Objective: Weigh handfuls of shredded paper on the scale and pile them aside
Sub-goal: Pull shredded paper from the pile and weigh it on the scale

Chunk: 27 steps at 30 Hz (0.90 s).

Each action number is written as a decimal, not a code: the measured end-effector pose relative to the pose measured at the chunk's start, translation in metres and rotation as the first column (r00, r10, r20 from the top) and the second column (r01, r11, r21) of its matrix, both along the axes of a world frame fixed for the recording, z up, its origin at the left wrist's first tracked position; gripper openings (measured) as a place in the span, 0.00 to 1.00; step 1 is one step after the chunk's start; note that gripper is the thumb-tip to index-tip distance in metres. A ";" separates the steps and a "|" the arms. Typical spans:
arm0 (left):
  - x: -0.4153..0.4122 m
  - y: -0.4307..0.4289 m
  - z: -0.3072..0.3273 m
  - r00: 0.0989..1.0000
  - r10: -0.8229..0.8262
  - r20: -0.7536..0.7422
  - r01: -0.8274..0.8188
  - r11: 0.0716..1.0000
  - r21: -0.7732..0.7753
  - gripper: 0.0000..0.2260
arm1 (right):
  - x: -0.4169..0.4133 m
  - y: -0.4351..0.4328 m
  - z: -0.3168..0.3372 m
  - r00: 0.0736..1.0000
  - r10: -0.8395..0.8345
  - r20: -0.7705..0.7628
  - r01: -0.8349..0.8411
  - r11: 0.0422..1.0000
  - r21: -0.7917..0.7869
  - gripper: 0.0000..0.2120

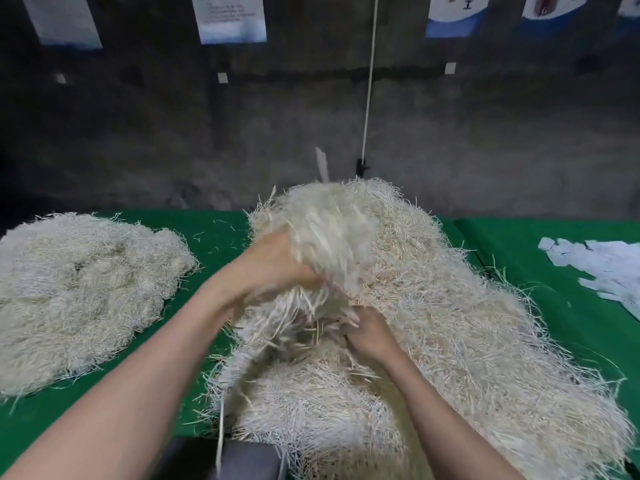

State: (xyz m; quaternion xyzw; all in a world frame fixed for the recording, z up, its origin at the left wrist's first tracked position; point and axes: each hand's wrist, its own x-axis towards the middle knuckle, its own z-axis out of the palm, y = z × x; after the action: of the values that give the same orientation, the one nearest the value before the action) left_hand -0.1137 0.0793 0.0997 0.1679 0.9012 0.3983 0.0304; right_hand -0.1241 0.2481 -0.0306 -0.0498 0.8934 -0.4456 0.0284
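Because the strands tangle, my left grip (pixel 277 268) clenches a clump (pixel 329 230) held above the heap (pixel 467 323) in the middle of the desk (pixel 214 237). My right grip (pixel 369 336) pinches its trailing strands lower down, to tear it free, I judge. The clump is pale cream, made of thin stiff strips, and blurred. 1 pile (pixel 79 289) lies at the left edge.

Two shredded paper piles (pixel 86 289) (pixel 450 323), two hands (pixel 273 268) (pixel 370 336), one slip heap (pixel 602 268).
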 end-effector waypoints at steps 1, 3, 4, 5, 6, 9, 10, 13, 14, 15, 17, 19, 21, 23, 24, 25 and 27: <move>-0.003 0.003 -0.012 0.999 0.032 -0.029 -0.039 0.959 -0.279 0.32 | -0.001 0.002 0.000 0.999 -0.047 0.004 0.047 0.996 -0.080 0.10; -0.002 0.013 -0.045 0.997 0.064 -0.048 -0.080 0.768 -0.636 0.39 | 0.000 0.002 0.011 0.997 -0.073 -0.029 0.068 0.986 -0.151 0.13; -0.004 0.018 -0.059 0.995 0.050 -0.081 -0.093 0.701 -0.707 0.35 | 0.003 0.000 0.018 0.996 -0.052 -0.070 0.040 0.984 -0.171 0.15; -0.004 0.023 -0.071 0.991 0.011 -0.136 -0.104 0.705 -0.702 0.26 | 0.008 -0.003 0.024 0.991 -0.008 -0.137 -0.015 0.986 -0.166 0.15; -0.005 0.025 -0.075 0.982 0.016 -0.187 -0.134 0.756 -0.641 0.14 | 0.013 -0.004 0.028 0.979 0.029 -0.200 -0.056 0.990 -0.127 0.13; -0.020 0.031 -0.087 0.957 0.286 -0.035 -0.288 0.957 -0.041 0.10 | 0.028 0.001 0.024 0.945 0.035 -0.326 -0.071 0.993 -0.099 0.14; -0.024 0.033 -0.086 0.928 0.312 0.203 -0.357 0.900 0.250 0.09 | 0.033 0.003 0.021 0.938 0.005 -0.346 -0.058 0.988 -0.145 0.14; -0.027 0.042 -0.074 0.822 -0.087 0.563 -0.464 0.471 0.750 0.10 | 0.039 0.001 0.003 0.947 -0.082 -0.312 0.008 0.973 -0.232 0.10; -0.024 0.044 -0.069 0.801 -0.164 0.576 -0.500 0.347 0.794 0.12 | 0.038 0.001 -0.005 0.955 -0.083 -0.286 0.029 0.981 -0.191 0.08; -0.023 0.046 -0.067 0.783 -0.199 0.589 -0.545 0.236 0.804 0.13 | 0.035 0.001 -0.015 0.963 -0.073 -0.260 0.045 0.993 -0.111 0.09; -0.026 0.048 -0.065 0.761 -0.206 0.615 -0.612 0.083 0.786 0.14 | 0.030 0.009 -0.036 0.981 -0.061 -0.186 0.076 0.994 0.077 0.16; -0.026 0.048 -0.061 0.732 -0.110 0.672 -0.665 0.095 0.740 0.16 | 0.028 0.025 -0.051 0.990 -0.094 -0.104 0.114 0.971 0.208 0.15; -0.017 0.055 -0.060 0.685 0.024 0.729 -0.714 0.225 0.663 0.19 | 0.019 0.040 -0.060 0.991 -0.092 -0.095 0.122 0.914 0.388 0.12; -0.005 0.055 -0.060 0.665 0.085 0.742 -0.734 0.261 0.628 0.17 | 0.010 0.049 -0.068 0.988 -0.146 -0.053 0.155 0.909 0.386 0.10; -0.002 0.054 -0.057 0.683 0.061 0.728 -0.719 0.236 0.654 0.11 | 0.008 0.056 -0.073 0.980 -0.200 -0.011 0.192 0.920 0.342 0.11; -0.001 0.051 -0.048 0.710 0.022 0.704 -0.698 0.162 0.698 0.08 | 0.009 0.065 -0.078 0.969 -0.245 0.029 0.226 0.929 0.292 0.13; -0.010 0.035 -0.029 0.722 0.107 0.683 -0.691 0.086 0.718 0.11 | 0.014 0.086 -0.088 0.926 -0.349 0.144 0.320 0.928 0.190 0.16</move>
State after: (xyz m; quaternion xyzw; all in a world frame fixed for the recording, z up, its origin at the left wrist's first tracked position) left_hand -0.1232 0.1147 0.0704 -0.2173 0.4251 0.8785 0.0191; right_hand -0.1105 0.3338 -0.1186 0.1456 0.9161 -0.3719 0.0341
